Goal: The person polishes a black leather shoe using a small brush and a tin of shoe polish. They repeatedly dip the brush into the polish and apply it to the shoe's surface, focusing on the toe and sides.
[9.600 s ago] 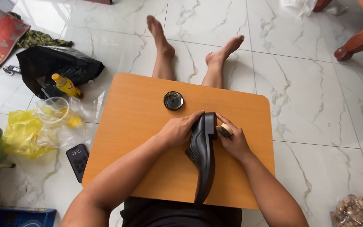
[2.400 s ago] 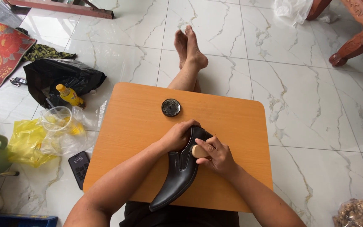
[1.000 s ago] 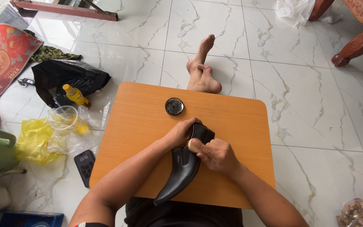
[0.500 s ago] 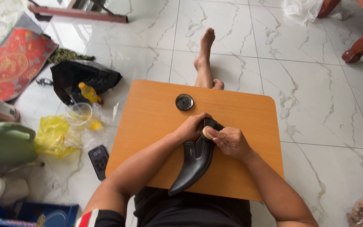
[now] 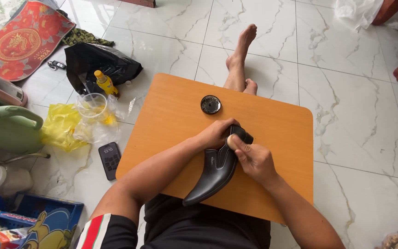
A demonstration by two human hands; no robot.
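Since half a sec ago the right hand has slid w/ its small pale brush a bit further up the black shoe, toward the heel end. Left hand fingers are curled tight round the heel part; right fingers are closed on the brush, mostly hidden, prob. bristles down on the leather. Shoe lies on the orange bench, toe toward the person's lap, overhanging the near edge. Open round polish tin sits just beyond the hands. Phone lies on the floor, left of the bench.
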